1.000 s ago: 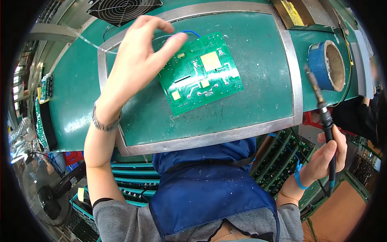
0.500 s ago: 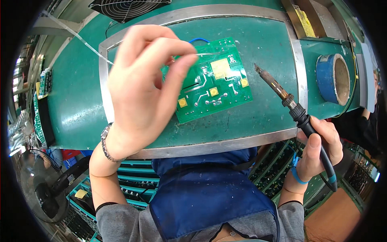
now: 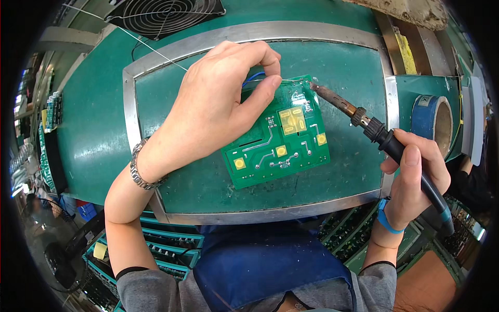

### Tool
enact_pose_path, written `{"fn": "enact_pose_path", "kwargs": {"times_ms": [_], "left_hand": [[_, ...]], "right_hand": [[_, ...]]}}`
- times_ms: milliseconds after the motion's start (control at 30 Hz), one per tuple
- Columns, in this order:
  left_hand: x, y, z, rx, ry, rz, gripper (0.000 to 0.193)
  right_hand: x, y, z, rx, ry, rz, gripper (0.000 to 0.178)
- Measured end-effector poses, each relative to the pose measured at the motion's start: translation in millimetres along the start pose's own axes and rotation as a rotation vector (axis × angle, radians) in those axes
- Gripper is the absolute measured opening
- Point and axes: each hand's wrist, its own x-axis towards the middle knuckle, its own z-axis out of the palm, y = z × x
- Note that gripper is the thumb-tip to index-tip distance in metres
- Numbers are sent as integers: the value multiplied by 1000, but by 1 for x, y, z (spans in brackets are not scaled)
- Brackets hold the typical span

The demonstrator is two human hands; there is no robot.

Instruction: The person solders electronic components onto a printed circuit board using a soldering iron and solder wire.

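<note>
A green circuit board (image 3: 270,169) with yellow square pads lies slightly turned on the green work surface. My right hand (image 3: 418,174) is wrapped round the black handle of a soldering iron (image 3: 371,129). The iron's dark tip meets the board's far right corner. Over the board's far left part is my left hand (image 3: 221,99), thumb and forefinger pinching a thin solder wire (image 3: 150,47). This wire comes in from the upper left, and its free end reaches toward the iron tip. Behind my left fingers a blue wire (image 3: 253,77) loops at the board's far edge, partly hidden.
A metal frame (image 3: 291,214) borders the work surface. At the back stands a black fan with a wire guard (image 3: 171,13). To the right are a blue ring-shaped roll (image 3: 423,117) and a metal tray (image 3: 416,49). Racks of boards (image 3: 174,242) sit below the near edge.
The iron's tip has moved left onto the board's far right corner. My left hand has shifted right, bringing the solder wire toward that corner. The whole view has tilted, so the board appears lower.
</note>
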Motion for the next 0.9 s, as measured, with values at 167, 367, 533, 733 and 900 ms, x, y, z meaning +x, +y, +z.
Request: {"fn": "enact_pose_path", "kwargs": {"times_ms": [167,367,533,733,900], "left_hand": [[5,-1,-5,-121,-137,-119,8],[8,-7,-16,-229,-237,-182,8],[7,-12,-16,-277,-263,-161,6],[6,-12,-18,-190,-292,-98,5],[5,-7,-13,-178,-254,-119,4]], "right_hand": [[6,-2,-1,-4,1,70,24],[6,0,1,-16,3,98,29],[6,-1,3,-20,-2,96,30],[3,-3,11,-88,15,109,33],[0,-5,9,-45,-8,61,27]]}}
